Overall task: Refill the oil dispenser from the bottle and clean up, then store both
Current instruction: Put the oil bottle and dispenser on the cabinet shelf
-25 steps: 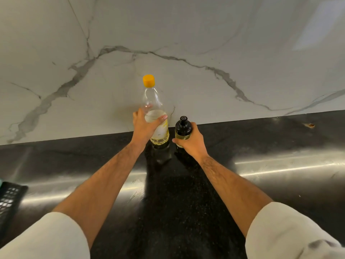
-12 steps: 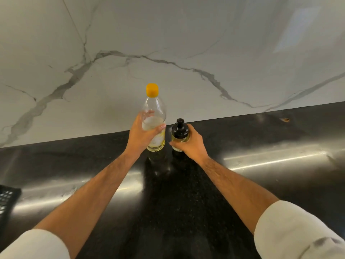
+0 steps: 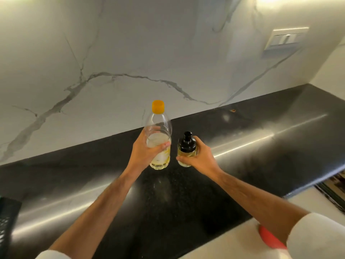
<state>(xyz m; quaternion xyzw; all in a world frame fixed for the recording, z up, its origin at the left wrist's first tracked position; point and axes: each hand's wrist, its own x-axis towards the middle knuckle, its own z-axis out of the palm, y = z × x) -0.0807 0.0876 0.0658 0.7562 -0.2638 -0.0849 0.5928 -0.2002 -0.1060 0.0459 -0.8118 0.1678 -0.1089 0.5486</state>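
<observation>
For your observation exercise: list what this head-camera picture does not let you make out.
- Oil bottle: label, hidden by the left hand.
- Dispenser: oil level, covered by the right hand.
- Black object: cut by the left edge.
- Red object: behind the right sleeve.

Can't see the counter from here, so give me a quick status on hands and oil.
Left hand grips bottle, cap on. Right hand grips dispenser, top on. Both upright over counter. Nothing blocking.

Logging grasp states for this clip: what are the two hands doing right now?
Left hand: closed around the clear oil bottle with the orange cap.
Right hand: closed around the small oil dispenser with the black pump top.
</observation>
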